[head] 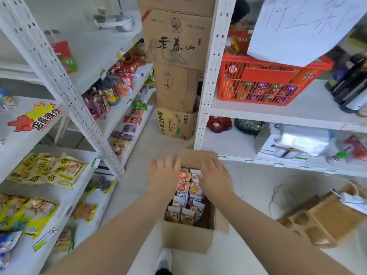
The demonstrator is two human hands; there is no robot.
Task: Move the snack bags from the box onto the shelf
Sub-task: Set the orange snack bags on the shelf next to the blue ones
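Both hands reach out over an open brown box (186, 237) on the floor. On the left side, the left hand (163, 176) is flat with its fingers straight and spread wide, palm down over the left edge of the box, and it holds nothing. Beside it, the right hand (215, 175) is palm down over the far right part of the box, with its fingers close together near the back flap. Its fingertips are blurry, so I cannot tell if it holds anything. Between the two hands you can see the snack bags (188, 195). They stand packed in rows inside the box, orange, purple and white.

Far to the left is the left shelf (23, 143), white, with big yellow bags (47, 168) lying on it and a red and yellow sign (36, 118) above them. More bright packs sit on the boards further back. In the middle, behind the box, is a tall stack of brown cartons (174, 46). A white shoe (164, 259) shows just below the box. To the right is the right shelf (278, 114), with a red basket (264, 82) on it and a white paper (301, 26) with writing resting on top. Dark bottles (351, 82) stand at the far right. Low down on the floor is a wooden rack (321, 219)
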